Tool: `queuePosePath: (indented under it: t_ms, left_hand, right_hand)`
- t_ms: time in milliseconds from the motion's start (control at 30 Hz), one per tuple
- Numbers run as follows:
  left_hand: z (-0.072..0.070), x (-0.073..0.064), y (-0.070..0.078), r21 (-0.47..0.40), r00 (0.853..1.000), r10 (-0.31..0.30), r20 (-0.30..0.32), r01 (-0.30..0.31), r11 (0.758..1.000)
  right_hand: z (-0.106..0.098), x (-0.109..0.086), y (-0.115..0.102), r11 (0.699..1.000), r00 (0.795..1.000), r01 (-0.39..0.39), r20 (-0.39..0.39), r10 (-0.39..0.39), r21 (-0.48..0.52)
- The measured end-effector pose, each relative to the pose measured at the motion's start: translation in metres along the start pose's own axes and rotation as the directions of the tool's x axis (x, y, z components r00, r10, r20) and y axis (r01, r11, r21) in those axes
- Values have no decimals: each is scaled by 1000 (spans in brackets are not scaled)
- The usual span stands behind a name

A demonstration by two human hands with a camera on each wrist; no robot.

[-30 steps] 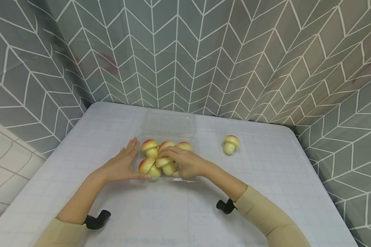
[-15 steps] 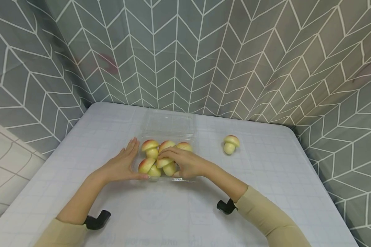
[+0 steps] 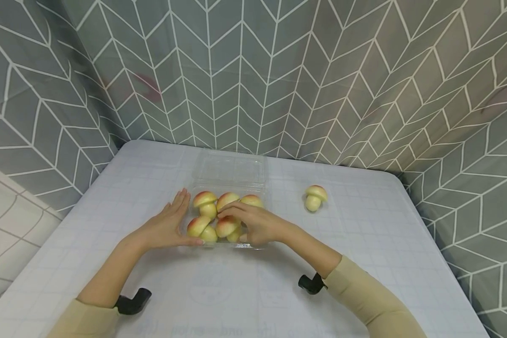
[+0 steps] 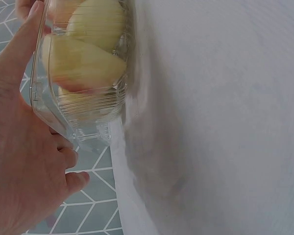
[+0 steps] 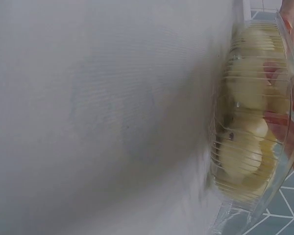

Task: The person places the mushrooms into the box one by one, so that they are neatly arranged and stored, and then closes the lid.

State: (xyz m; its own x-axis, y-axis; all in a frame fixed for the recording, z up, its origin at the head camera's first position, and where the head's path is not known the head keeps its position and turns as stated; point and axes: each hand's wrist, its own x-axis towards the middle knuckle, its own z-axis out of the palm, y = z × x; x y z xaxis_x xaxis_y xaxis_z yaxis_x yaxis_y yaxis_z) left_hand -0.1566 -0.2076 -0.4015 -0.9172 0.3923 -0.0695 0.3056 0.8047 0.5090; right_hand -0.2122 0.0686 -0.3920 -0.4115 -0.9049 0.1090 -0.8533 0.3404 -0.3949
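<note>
A clear plastic clamshell box (image 3: 253, 245) stands on the table with its lid laid back. Inside it are several yellow mushroom-shaped pieces with reddish caps, such as the back-left mushroom (image 3: 205, 203) and the front-left mushroom (image 3: 199, 227). My right hand (image 3: 259, 223) reaches over the right part of the box and grips a front-row mushroom (image 3: 226, 227) between fingers and thumb. My left hand (image 3: 169, 227) rests against the box's left side, fingers straight, thumb along the front rim. In the right wrist view, the box wall (image 5: 245, 147) partly blurs the right fingers.
One more mushroom (image 3: 314, 197) lies on the white-covered table (image 3: 355, 225), right of the box. The open lid (image 3: 230, 170) lies toward the table's back edge. A grey patterned curtain (image 3: 253, 84) hangs behind.
The mushroom in my right hand has turned, so its cap's red side now shows. The front-left mushroom has shifted slightly left. My left hand has stayed in place.
</note>
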Motion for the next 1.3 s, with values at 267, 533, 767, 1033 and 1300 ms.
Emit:
queuePosePath:
  t_ms: [267,533,767,1033,1300]
  left_hand:
    - [2,1,-3,-4,1000,-6,1,6,1000]
    - [2,1,-2,6,1000,-1,0,1,1000]
    - [1,1,-1,0,1000,-5,4,5,1000]
    - [1,1,-2,-4,1000,-1,4,1,1000]
    - [2,2,-3,10,1000,-4,10,4,1000]
  right_hand:
    - [4,-1,4,997,996,64,-63,-66,-33]
    - [4,-3,2,986,995,10,-95,-26,-166]
    - [8,-3,-1,961,981,-35,-192,-19,-274]
    - [12,1,-3,936,974,-31,-221,-51,-351]
    - [7,7,-7,886,992,30,-96,-84,-462]
